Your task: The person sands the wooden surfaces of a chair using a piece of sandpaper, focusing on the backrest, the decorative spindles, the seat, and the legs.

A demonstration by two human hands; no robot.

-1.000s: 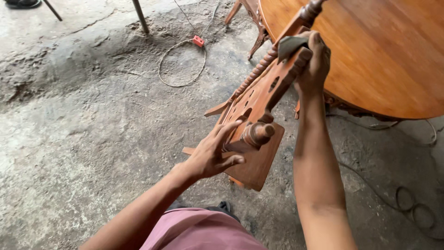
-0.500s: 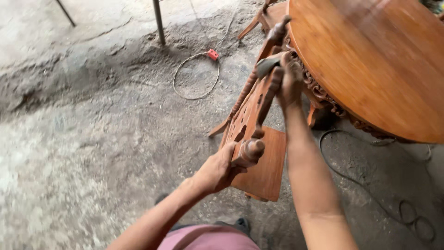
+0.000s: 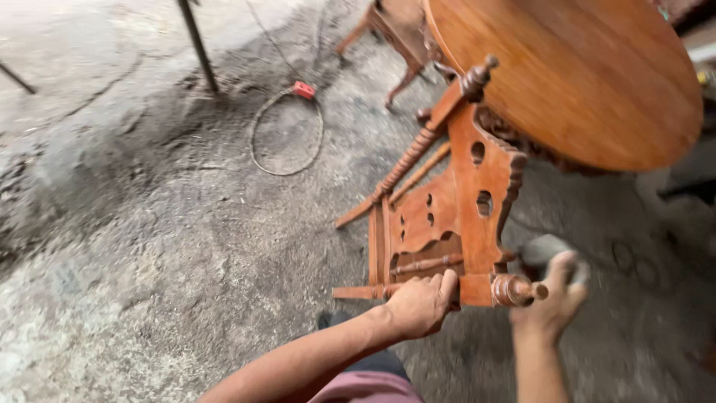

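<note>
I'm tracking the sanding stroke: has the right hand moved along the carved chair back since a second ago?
Yes. The right hand left the top end beside the round table and is now at the near turned knob.

Daylight, even and soft, fairly bright, no hard shadows. Brightest at 10 to 11 o'clock, where the concrete floor (image 3: pixel 112 224) washes out pale. Dimmer at 3 to 5 o'clock under the round table (image 3: pixel 582 75), with soft shadow on the ground. Mild sheen on the tabletop, no real glare. Motion blur is heavy: right hand (image 3: pixel 552 302) and the grey pad (image 3: pixel 548 250) it holds are smeared, floor streaked at 7 to 9 o'clock. Left hand (image 3: pixel 421 302) and carved chair frame (image 3: pixel 455 216) moderately sharp. Wide-angle stretch at the edges.
</note>
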